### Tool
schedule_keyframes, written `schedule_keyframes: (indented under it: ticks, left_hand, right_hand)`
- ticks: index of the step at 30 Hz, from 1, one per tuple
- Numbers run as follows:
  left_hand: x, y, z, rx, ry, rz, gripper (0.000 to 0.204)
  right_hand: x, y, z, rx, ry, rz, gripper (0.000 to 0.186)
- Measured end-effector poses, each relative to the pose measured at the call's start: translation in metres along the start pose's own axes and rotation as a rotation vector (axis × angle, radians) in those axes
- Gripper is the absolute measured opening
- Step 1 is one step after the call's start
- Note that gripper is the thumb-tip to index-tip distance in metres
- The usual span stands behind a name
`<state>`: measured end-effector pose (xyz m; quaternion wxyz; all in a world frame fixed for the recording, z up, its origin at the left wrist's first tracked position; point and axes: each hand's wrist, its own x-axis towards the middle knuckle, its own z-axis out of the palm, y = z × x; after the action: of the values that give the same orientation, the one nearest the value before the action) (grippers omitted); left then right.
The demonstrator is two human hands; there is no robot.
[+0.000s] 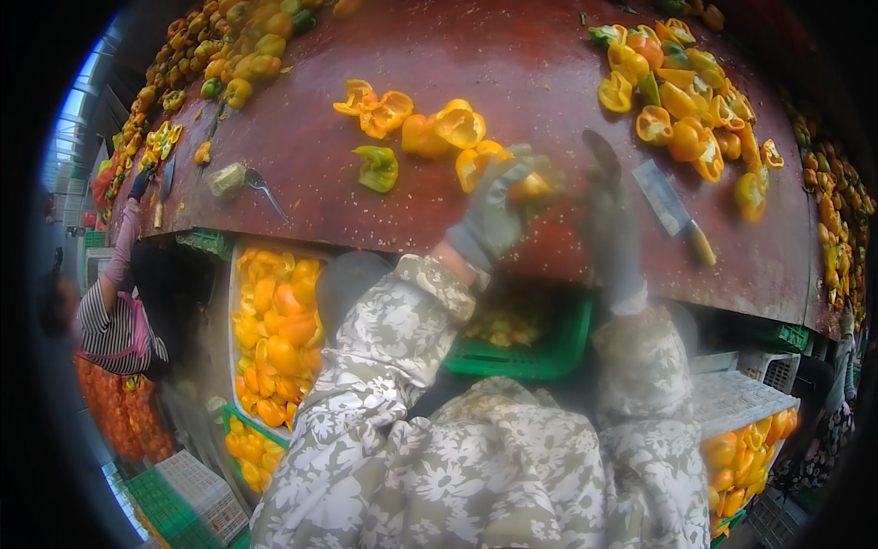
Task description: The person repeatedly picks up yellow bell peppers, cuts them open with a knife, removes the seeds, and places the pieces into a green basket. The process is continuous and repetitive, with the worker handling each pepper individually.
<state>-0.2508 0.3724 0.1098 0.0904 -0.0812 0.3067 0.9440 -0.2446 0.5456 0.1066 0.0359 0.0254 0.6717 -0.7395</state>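
My left hand [498, 215], in a grey glove, has its fingers closed on a yellow bell pepper half [529, 188] just above the red tabletop. Next to it, further left, lie several orange-yellow pepper halves [459, 123] and a green-yellow pepper piece [377, 168]. My right hand [611, 215], also gloved, is smeared by motion; its fingers look stretched out, pointing away from me, and I see nothing in them. To its right a cleaver [665, 199] with a wooden handle lies flat. Beneath my hands, a green crate [521, 366] holds pale scraps.
A heap of cut peppers [695, 101] lies at the far right, whole peppers [251, 59] at the far left. A small knife [265, 192] rests near the table's front edge. Crates of pepper halves [279, 320] stand left and right. Another person [123, 320] works at left.
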Motion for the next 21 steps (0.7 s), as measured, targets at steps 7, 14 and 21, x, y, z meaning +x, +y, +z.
schedule_keyframes:
  ticks: [7, 14, 21]
  left_hand:
    - [0.009, -0.007, -0.013, 0.432, -0.053, 0.34, 0.034]
    - [0.005, -0.01, 0.015, 0.422, 0.206, 0.382, 0.037]
    - [0.002, -0.002, 0.022, 0.306, 0.358, 0.342, 0.036]
  right_hand:
    - [-0.024, 0.015, 0.012, -0.838, 0.023, -0.48, 0.02]
    - [-0.028, 0.009, 0.032, -0.817, 0.147, -0.598, 0.021]
    - [-0.039, 0.004, 0.033, -0.652, 0.051, -0.344, 0.022]
